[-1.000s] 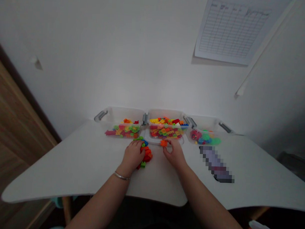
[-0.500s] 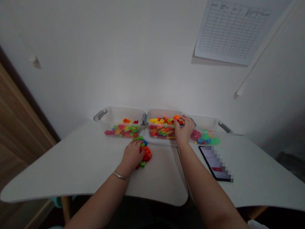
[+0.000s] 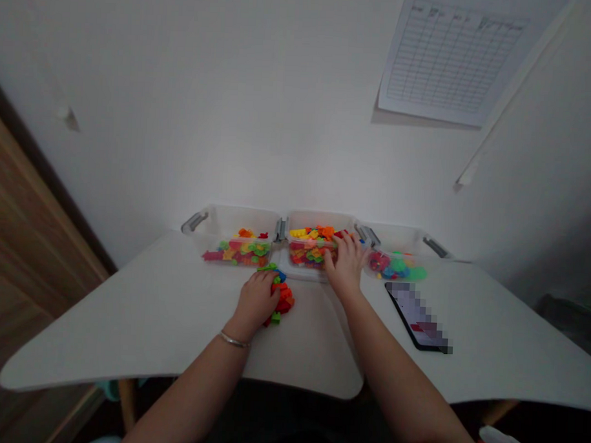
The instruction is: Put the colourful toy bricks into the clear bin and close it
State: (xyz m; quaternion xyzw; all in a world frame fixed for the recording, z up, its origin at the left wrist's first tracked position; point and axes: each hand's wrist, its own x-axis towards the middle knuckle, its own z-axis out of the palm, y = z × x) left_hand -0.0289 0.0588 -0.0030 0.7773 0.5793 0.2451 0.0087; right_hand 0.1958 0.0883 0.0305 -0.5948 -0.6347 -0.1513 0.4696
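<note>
My left hand is curled around the left side of a cluster of toy building blocks, mostly red and orange with green and blue pieces, on the table. Its fingertips are partly hidden by the blocks. My right hand is at the front right of the middle clear plastic box, fingers apart and reaching over its front wall. No block shows between them. Loose red, orange, yellow and green blocks fill this box, and some on the right are hidden behind my hand.
A left clear box holds more colourful blocks; a right one holds round green, blue and pink pieces. A phone lies on the white table right of my right forearm. The wall stands behind the boxes.
My right hand has come down and slightly left, from above the middle box to its front wall, its fingers spreading. The orange block near its fingertips is no longer there. My left hand stays put.
</note>
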